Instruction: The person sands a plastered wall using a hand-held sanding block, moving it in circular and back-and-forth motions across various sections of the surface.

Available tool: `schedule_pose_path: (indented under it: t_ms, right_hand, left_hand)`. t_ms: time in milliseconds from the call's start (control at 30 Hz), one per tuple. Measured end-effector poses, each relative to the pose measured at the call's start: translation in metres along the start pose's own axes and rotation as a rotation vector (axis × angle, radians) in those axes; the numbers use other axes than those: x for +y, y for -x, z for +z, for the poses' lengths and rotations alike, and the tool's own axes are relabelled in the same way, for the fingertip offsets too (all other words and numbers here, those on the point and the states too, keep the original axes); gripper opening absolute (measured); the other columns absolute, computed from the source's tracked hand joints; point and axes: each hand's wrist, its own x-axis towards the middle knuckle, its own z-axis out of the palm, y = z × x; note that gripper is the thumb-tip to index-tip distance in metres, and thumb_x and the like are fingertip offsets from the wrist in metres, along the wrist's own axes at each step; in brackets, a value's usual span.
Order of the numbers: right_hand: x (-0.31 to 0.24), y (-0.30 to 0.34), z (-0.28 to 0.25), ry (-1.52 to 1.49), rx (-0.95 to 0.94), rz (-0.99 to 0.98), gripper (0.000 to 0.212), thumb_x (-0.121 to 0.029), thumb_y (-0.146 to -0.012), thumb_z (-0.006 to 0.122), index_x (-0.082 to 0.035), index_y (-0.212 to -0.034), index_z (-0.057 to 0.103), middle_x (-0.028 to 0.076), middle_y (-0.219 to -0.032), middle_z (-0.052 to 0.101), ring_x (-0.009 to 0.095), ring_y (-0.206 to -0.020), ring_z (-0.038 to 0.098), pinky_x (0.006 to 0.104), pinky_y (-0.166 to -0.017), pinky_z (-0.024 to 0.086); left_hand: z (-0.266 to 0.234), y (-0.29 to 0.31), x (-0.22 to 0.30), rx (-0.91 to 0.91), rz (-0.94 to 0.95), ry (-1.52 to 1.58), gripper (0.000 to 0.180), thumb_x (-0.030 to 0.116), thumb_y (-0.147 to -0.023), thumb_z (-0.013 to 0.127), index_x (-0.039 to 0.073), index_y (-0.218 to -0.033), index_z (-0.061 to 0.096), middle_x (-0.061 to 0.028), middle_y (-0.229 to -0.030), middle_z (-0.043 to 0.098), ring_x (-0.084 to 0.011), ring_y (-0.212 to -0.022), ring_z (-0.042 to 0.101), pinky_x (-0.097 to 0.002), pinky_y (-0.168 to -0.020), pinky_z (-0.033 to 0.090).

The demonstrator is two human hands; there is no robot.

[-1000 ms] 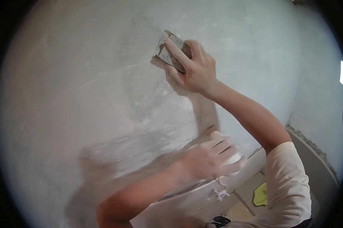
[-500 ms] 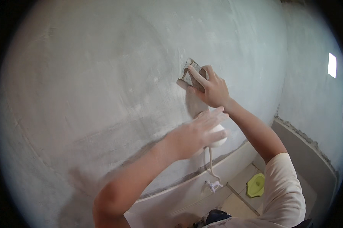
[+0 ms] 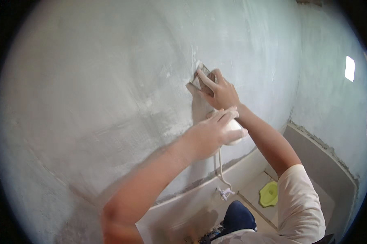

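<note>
My right hand (image 3: 224,91) presses a flat grey-brown pad (image 3: 196,82), which looks like a sanding block, against the grey plastered wall (image 3: 110,81). Its fingers are spread over the pad's back and sides. Lower down, my left hand (image 3: 203,138) curls round a white rounded thing (image 3: 234,130), which resembles a shower head. The fingers lie over its top and the thumb along its near side. Pale dust coats the fingers. How the white thing is fixed to the wall is hidden behind my left hand.
Below my hands, a pale hose (image 3: 220,166) runs down to a tap (image 3: 225,193). A tiled ledge (image 3: 183,193) follows the wall's base. A yellow-green squat toilet (image 3: 269,194) sits in the floor. A low grey partition (image 3: 322,156) and a bright window opening (image 3: 350,68) are at right.
My left hand has settled from a blurred reach into a curled grasp on the white thing. My right hand and the pad stay at nearly the same wall spot. The view has shifted slightly.
</note>
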Motion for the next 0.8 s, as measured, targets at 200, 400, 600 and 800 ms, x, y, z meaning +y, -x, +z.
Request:
schedule_pose_path:
  t_ms: [200, 400, 600, 800]
  right_hand:
    - [0.032, -0.045, -0.026, 0.106, 0.013, -0.094, 0.072, -0.037, -0.096, 0.077, -0.036, -0.162, 0.048, 0.011, -0.131, 0.058, 0.031, -0.108, 0.071, 0.0446, -0.079, 0.064]
    - [0.006, -0.08, 0.002, 0.054, 0.027, -0.437, 0.077, -0.035, -0.094, 0.079, -0.04, -0.163, 0.045, 0.01, -0.133, 0.058, 0.03, -0.109, 0.07, 0.0428, -0.08, 0.063]
    - [0.014, -0.073, 0.025, 0.083, 0.068, -0.29, 0.079, -0.041, -0.093, 0.078, -0.043, -0.164, 0.043, 0.011, -0.128, 0.057, 0.029, -0.106, 0.07, 0.0428, -0.078, 0.063]
    - [0.025, -0.066, 0.064, 0.046, 0.577, -0.181, 0.064, -0.045, -0.095, 0.075, -0.03, -0.155, 0.059, 0.015, -0.124, 0.059, 0.031, -0.097, 0.069, 0.0435, -0.079, 0.062]
  left_hand:
    - [0.014, 0.0, -0.009, -0.006, 0.042, -0.031, 0.059, 0.003, -0.089, 0.067, 0.028, -0.142, 0.068, -0.0245, -0.153, 0.046, -0.0431, -0.14, 0.051, -0.0482, -0.117, 0.051]
    - [0.021, 0.003, -0.02, -0.051, 0.033, -0.001, 0.058, 0.002, -0.088, 0.068, 0.025, -0.141, 0.069, -0.0254, -0.152, 0.047, -0.0439, -0.145, 0.048, -0.0501, -0.119, 0.049]
    - [0.017, 0.01, -0.016, -0.106, -0.045, -0.005, 0.057, 0.002, -0.085, 0.071, 0.025, -0.138, 0.07, -0.0211, -0.152, 0.048, -0.0399, -0.145, 0.049, -0.0481, -0.113, 0.055]
    - [0.026, 0.016, -0.015, 0.012, 0.014, 0.01, 0.058, -0.002, -0.083, 0.072, 0.025, -0.134, 0.072, -0.0174, -0.15, 0.051, -0.0373, -0.144, 0.052, -0.0459, -0.104, 0.061]
